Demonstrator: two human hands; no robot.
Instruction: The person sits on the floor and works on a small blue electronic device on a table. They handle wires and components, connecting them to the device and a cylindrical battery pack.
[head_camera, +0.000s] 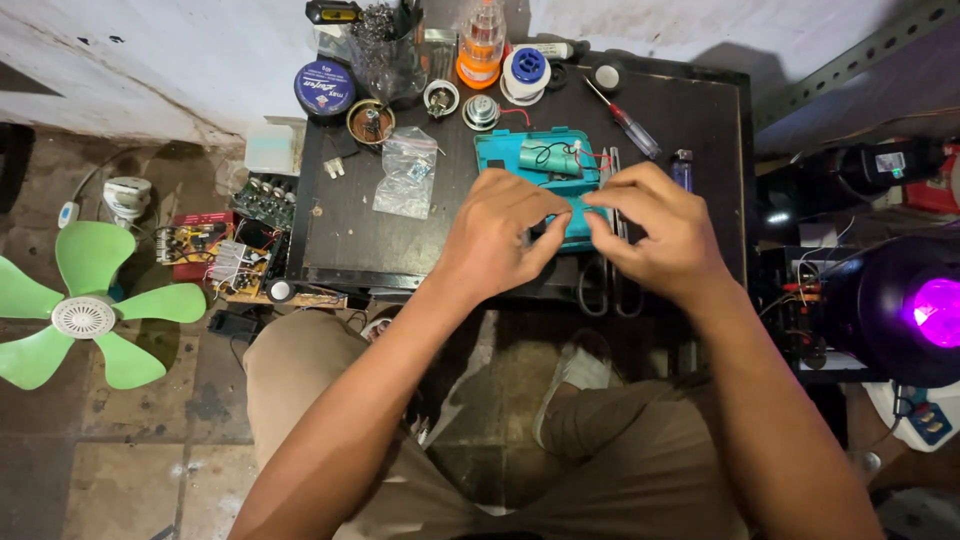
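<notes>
A teal plastic casing (500, 150) lies open on a small black table (350, 230), with a green cylindrical cell and red and black wires (550, 157) inside it. My left hand (497, 235) and my right hand (660, 225) meet over the casing's near end. Both pinch a teal part (577, 222) of it between fingertips. The near half of the casing is hidden under my fingers. Black-handled scissors (608, 290) lie partly under my right hand.
A red-handled screwdriver (628, 125), a blue lighter (683, 168), a clear bag of small parts (407, 172), round tins, a solder spool and bottles crowd the table's back. Circuit boards (225, 255) and a green fan blade (85, 310) lie on the floor left. A purple lamp (935, 312) glows right.
</notes>
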